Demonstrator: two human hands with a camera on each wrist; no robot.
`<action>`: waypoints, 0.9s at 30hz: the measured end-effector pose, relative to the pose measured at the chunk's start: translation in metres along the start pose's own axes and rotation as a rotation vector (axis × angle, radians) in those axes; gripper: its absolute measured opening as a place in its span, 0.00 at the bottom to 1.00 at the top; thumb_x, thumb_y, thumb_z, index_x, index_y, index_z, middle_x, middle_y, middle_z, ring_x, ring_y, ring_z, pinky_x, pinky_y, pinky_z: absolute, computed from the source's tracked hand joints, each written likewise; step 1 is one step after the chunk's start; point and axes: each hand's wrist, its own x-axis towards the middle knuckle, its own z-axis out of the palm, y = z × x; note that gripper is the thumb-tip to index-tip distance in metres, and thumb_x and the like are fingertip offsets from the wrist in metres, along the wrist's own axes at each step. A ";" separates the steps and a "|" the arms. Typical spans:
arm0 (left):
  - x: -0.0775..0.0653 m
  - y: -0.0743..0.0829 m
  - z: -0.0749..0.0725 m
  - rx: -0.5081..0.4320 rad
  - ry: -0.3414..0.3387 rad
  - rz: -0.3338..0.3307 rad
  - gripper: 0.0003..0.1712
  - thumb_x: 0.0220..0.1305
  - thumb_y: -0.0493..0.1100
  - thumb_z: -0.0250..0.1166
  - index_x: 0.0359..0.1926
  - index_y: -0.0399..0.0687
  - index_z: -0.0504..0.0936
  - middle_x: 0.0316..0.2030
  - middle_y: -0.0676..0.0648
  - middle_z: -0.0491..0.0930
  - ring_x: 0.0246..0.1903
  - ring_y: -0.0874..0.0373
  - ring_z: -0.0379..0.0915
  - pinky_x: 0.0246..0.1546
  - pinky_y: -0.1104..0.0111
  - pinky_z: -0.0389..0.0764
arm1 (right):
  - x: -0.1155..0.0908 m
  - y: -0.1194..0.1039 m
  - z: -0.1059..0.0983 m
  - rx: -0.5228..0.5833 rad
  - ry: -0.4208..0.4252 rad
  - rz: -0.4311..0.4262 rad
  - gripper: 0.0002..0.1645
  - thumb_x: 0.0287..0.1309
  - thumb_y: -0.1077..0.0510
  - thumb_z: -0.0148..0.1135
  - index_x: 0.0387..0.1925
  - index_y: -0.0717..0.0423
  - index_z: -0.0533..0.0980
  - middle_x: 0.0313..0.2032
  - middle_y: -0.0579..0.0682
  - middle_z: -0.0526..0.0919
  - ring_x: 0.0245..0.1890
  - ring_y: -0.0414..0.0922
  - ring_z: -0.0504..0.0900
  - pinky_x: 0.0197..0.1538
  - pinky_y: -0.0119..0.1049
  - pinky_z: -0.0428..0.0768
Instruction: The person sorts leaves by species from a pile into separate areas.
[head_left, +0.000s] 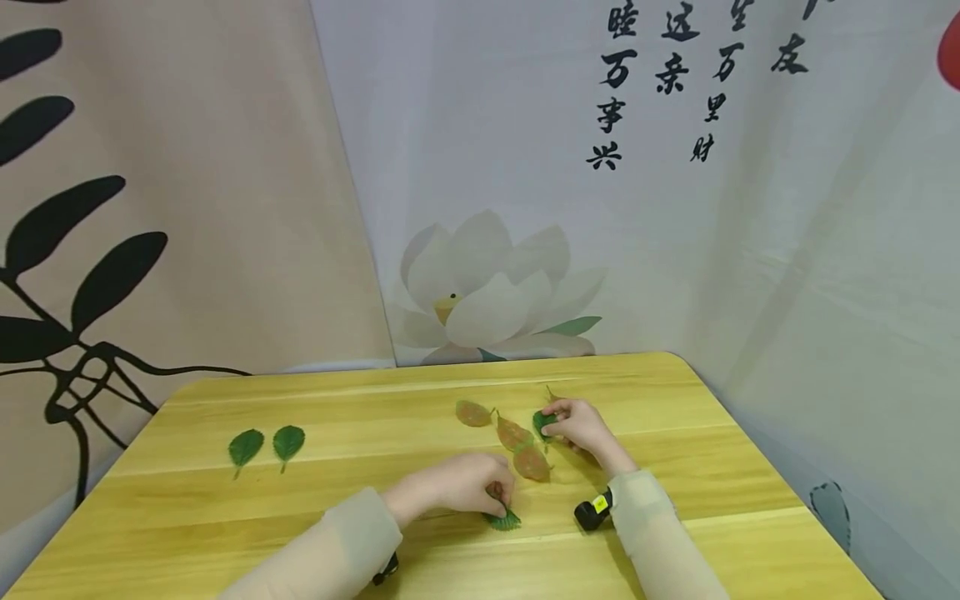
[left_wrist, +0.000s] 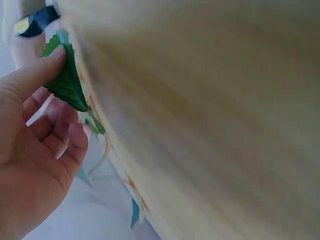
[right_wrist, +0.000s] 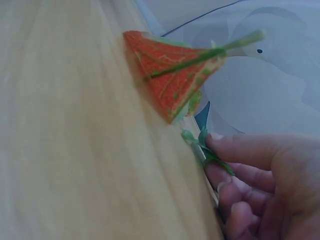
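My left hand (head_left: 474,483) pinches a green leaf (left_wrist: 67,82) with toothed edges between thumb and fingers, low over the table's near middle. In the left wrist view the leaf's stem points down, away from the thumb. Farther back and to the right, my right hand (head_left: 583,427) pinches another green leaf (head_left: 544,426) between thumb and forefinger; it appears nearly edge-on (right_wrist: 210,152) in the right wrist view. Just left of that hand lie orange-red leaves (head_left: 513,434) with greenish edges, two of them overlapping. Part of another reddish leaf (head_left: 553,395) shows behind the right fingers.
Two green leaves (head_left: 246,447) lie side by side on the left of the wooden table (head_left: 360,408). A black wrist camera (head_left: 592,515) sits by the right cuff. Behind the table hangs a printed cloth (head_left: 480,167) with a lotus and dark writing.
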 end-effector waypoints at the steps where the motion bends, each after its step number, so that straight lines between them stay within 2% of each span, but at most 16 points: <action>1: -0.001 -0.002 -0.003 -0.025 0.007 -0.009 0.05 0.59 0.41 0.71 0.29 0.54 0.82 0.29 0.63 0.74 0.29 0.72 0.68 0.32 0.78 0.73 | 0.000 0.001 0.000 0.000 0.002 0.000 0.18 0.54 0.61 0.70 0.48 0.55 0.81 0.25 0.50 0.74 0.13 0.41 0.64 0.14 0.31 0.64; 6: -0.010 -0.011 -0.018 -0.118 0.070 -0.074 0.07 0.62 0.41 0.68 0.29 0.54 0.79 0.26 0.62 0.75 0.25 0.70 0.67 0.28 0.75 0.73 | -0.001 0.003 0.000 0.009 -0.002 -0.007 0.18 0.54 0.62 0.70 0.48 0.56 0.80 0.22 0.49 0.72 0.13 0.40 0.64 0.14 0.31 0.63; 11: -0.020 -0.021 -0.029 -0.216 0.141 -0.139 0.05 0.62 0.40 0.68 0.33 0.52 0.78 0.26 0.59 0.76 0.26 0.67 0.70 0.29 0.72 0.74 | -0.001 0.005 -0.001 0.016 -0.007 -0.002 0.18 0.54 0.63 0.69 0.48 0.56 0.80 0.25 0.49 0.74 0.13 0.40 0.64 0.14 0.30 0.63; 15: -0.026 -0.029 -0.033 -0.228 0.199 -0.175 0.10 0.62 0.40 0.68 0.39 0.49 0.74 0.24 0.56 0.74 0.23 0.65 0.67 0.25 0.72 0.71 | -0.001 0.006 -0.001 0.019 -0.001 0.001 0.18 0.54 0.63 0.69 0.48 0.56 0.80 0.27 0.50 0.74 0.13 0.40 0.64 0.14 0.30 0.63; 19: -0.032 -0.036 -0.033 -0.209 0.226 -0.171 0.12 0.65 0.40 0.65 0.42 0.47 0.69 0.20 0.56 0.68 0.18 0.65 0.60 0.21 0.73 0.65 | -0.001 0.006 -0.001 0.016 0.002 -0.005 0.18 0.54 0.63 0.69 0.48 0.56 0.80 0.26 0.49 0.73 0.13 0.40 0.64 0.14 0.30 0.63; 23: -0.036 -0.040 -0.032 -0.225 0.237 -0.164 0.05 0.67 0.39 0.63 0.40 0.50 0.75 0.19 0.56 0.67 0.17 0.66 0.58 0.21 0.73 0.64 | -0.001 0.005 0.000 0.022 0.001 -0.009 0.17 0.54 0.63 0.69 0.48 0.57 0.80 0.24 0.48 0.72 0.13 0.40 0.64 0.14 0.30 0.62; 25: -0.037 -0.041 -0.031 -0.247 0.246 -0.172 0.02 0.67 0.39 0.63 0.39 0.52 0.80 0.22 0.57 0.72 0.19 0.66 0.61 0.22 0.72 0.67 | 0.000 0.004 0.000 0.025 0.000 -0.012 0.17 0.54 0.63 0.69 0.47 0.57 0.80 0.23 0.49 0.71 0.12 0.40 0.64 0.14 0.30 0.62; 27: -0.038 -0.041 -0.031 -0.263 0.258 -0.189 0.04 0.66 0.39 0.63 0.39 0.52 0.84 0.28 0.57 0.78 0.22 0.66 0.67 0.25 0.72 0.72 | 0.000 0.003 0.000 0.023 -0.001 -0.015 0.17 0.54 0.63 0.69 0.47 0.57 0.80 0.23 0.49 0.72 0.12 0.40 0.64 0.14 0.30 0.62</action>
